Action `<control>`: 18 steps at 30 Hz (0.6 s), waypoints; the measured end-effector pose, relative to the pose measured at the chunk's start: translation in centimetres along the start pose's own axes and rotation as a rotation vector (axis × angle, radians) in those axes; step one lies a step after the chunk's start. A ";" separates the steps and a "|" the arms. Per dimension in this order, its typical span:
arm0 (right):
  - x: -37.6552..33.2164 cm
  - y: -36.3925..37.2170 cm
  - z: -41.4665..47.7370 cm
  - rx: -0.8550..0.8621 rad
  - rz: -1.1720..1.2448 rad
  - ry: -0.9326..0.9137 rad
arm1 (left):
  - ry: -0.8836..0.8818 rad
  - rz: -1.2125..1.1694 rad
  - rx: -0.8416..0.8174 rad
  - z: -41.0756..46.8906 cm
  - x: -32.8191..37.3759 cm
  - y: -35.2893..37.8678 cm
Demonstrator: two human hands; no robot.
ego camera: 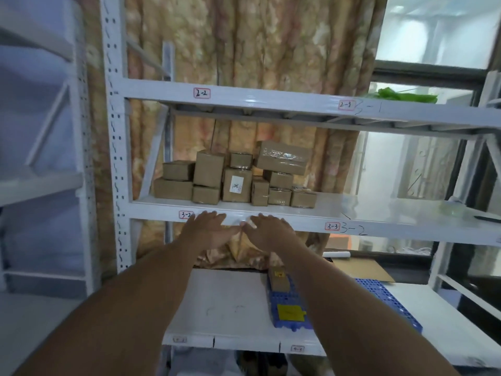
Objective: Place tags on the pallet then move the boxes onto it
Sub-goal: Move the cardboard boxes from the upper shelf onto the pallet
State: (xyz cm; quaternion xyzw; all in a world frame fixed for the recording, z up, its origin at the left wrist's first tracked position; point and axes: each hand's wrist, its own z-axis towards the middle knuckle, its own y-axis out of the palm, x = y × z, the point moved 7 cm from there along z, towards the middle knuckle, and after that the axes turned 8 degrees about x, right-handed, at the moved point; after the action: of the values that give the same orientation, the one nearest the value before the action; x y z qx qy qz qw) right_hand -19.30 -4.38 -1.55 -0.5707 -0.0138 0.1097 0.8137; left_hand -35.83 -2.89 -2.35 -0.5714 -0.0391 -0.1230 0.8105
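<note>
Head view: red-bordered labels on the white metal shelf rack (271,100) read 2-2, 2-3, 3-3. Brown cardboard boxes (235,177) are stacked on the middle shelf, one marked 30. Below, the blue plastic grid pallet (288,299) lies with its long axis running away from us, a yellow tag (288,312) on it. Left hand (208,229) is flat-fingered at the beam. Right hand (268,232) is beside it, a small white piece (250,223) at its thumb; whether it is gripped, can't tell.

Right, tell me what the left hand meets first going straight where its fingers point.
Probably the shelf's white front rail, right at the fingertips of the left hand; clearing that, the small cardboard box behind it. Depth is unclear.
</note>
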 end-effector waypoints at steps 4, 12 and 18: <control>-2.8 -2.3 0.1 0.029 -0.005 -0.043 | -0.044 0.032 0.057 -0.5 -1.6 -3.7; -7.4 -5.3 1.4 0.065 -0.037 -0.083 | -0.021 -0.034 0.117 -0.3 -4.3 -7.3; -9.6 -5.9 5.1 0.110 -0.055 -0.059 | 0.030 -0.031 0.174 2.4 -5.7 -10.0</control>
State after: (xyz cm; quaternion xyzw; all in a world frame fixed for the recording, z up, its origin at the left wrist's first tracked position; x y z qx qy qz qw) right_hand -28.41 -3.47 6.69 -0.5208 -0.0474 0.1050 0.8458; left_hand -43.60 -2.93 6.48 -0.4964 -0.0466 -0.1402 0.8554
